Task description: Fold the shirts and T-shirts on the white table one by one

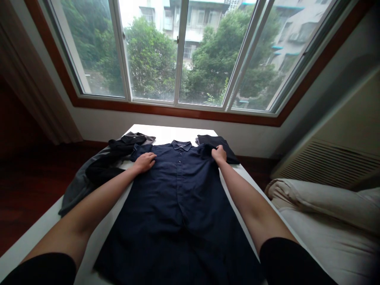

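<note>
A dark navy button-up shirt (178, 190) lies front side up on the white table, its collar (181, 145) pointing toward the window. My left hand (145, 162) rests flat on the shirt near the left sleeve, fingers stretched out over the cloth. At the opposite shoulder, my right hand (219, 154) is closed, pinching the shirt's right sleeve. The shirt's hem spreads toward me, and its lower edge runs out of view.
Rumpled black and grey clothes (109, 162) lie along the table's left side, partly hanging over its edge. A folded dark garment (222, 145) is at the far right corner of the white table (166, 132). A beige sofa (326, 221) stands on the right, below the window wall.
</note>
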A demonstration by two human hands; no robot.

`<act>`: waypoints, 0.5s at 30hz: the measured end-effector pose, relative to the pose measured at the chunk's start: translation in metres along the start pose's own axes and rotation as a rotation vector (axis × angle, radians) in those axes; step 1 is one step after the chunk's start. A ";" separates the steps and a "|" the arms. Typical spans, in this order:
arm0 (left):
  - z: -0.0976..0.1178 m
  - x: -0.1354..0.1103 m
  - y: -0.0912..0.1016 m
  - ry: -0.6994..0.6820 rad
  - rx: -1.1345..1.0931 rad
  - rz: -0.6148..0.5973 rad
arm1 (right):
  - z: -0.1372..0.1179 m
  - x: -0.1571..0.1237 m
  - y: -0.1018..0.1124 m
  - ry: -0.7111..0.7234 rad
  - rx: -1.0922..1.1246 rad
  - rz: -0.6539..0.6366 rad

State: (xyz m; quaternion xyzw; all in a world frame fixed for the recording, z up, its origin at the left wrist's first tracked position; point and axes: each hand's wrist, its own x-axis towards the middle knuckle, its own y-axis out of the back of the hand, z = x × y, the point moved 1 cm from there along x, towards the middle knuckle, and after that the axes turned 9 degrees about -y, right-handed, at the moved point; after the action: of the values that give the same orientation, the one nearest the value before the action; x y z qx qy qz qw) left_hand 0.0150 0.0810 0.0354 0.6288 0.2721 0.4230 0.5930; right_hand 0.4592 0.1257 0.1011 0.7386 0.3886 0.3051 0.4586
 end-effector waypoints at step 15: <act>-0.059 0.027 -0.032 0.404 -0.007 -0.163 | 0.014 -0.025 -0.009 0.191 -0.017 0.291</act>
State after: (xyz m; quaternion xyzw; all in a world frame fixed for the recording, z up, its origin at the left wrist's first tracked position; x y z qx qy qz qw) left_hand -0.0170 0.1389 0.0066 0.5052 0.4336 0.4920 0.5610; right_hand 0.4554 0.1009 0.0848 0.7509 0.3168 0.4402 0.3769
